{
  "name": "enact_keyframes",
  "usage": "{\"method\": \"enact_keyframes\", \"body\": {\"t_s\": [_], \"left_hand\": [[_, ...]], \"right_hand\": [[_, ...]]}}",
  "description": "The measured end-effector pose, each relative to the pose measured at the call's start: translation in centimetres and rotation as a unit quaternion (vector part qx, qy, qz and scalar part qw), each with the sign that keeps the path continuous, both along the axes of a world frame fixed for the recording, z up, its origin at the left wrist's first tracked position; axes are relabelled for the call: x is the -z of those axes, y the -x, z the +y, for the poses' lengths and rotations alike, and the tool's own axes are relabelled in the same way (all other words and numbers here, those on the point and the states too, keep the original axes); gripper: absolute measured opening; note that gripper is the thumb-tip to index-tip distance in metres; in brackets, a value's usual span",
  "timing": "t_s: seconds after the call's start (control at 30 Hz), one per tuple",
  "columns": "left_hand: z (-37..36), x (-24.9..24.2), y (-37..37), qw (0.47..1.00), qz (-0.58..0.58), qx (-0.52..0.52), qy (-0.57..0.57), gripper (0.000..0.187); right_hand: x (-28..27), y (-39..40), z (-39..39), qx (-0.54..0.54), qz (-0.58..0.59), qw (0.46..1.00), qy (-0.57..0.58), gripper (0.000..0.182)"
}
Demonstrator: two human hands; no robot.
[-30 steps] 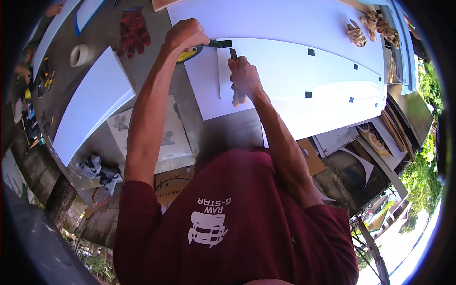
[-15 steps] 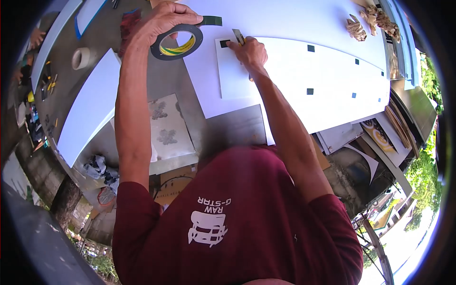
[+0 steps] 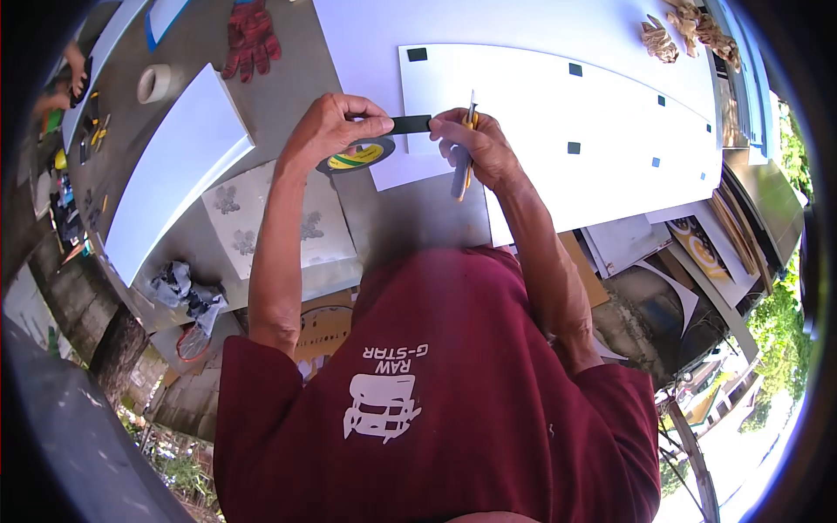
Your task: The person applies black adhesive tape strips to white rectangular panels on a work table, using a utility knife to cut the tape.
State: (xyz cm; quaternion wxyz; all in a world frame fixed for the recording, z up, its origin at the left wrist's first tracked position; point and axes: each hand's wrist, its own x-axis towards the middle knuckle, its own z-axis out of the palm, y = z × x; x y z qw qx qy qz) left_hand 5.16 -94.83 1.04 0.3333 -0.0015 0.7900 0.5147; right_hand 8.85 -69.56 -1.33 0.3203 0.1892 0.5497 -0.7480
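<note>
My left hand (image 3: 336,131) is closed on a roll of dark foam tape (image 3: 359,158) with a yellow and green core label. A short dark tape strip (image 3: 411,125) stretches out from its fingertips to my right hand (image 3: 490,150). The thumb and fingers there pinch the strip's free end. A utility knife (image 3: 460,179) is tucked in the same right hand, its blade pointing away from me. Just beyond lies a long white panel (image 3: 619,166) carrying several small dark tape squares, one of them a corner square (image 3: 418,54).
At left are a curved white sheet (image 3: 179,166), a masking tape roll (image 3: 154,83) and a red glove (image 3: 251,39). Crumpled brown paper (image 3: 660,42) lies at the far right. Another person's hand (image 3: 77,70) shows at the far left edge, near scattered tools.
Both hands have come back toward me, off the panel's corner. My right hand has left the corner square and taken the strip's free end. The roll has tilted flatter.
</note>
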Motion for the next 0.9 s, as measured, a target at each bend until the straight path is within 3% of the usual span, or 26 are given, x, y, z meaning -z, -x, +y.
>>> {"method": "enact_keyframes", "body": {"t_s": [0.17, 0.2, 0.33, 0.43, 0.67, 0.9], "left_hand": [[2.2, -0.6, -3.7, 0.996, -0.062, 0.018, 0.057, 0.031], [2.3, 0.3, -4.4, 0.996, -0.057, 0.028, 0.066, 0.028], [3.5, 1.5, -4.1, 0.98, -0.006, 0.071, 0.187, 0.023], [5.4, 2.6, -2.8, 0.926, 0.078, 0.121, 0.348, 0.02], [6.9, 4.2, -1.6, 0.887, 0.148, 0.136, 0.415, 0.013], [7.2, 3.6, -1.9, 0.883, 0.135, 0.148, 0.425, 0.021]], "right_hand": [[0.4, -4.7, 1.0, 0.002, 0.012, 0.998, -0.062, 0.027], [0.2, -5.1, 1.0, -0.028, 0.029, 0.99, -0.134, 0.028], [2.5, -5.0, 0.3, -0.056, 0.055, 0.965, -0.252, 0.027], [4.6, -4.1, -0.2, -0.056, 0.05, 0.954, -0.291, 0.028], [8.7, -2.9, -0.8, -0.065, 0.099, 0.913, -0.39, 0.027], [7.2, -2.7, -1.8, -0.087, 0.104, 0.888, -0.438, 0.028]]}}
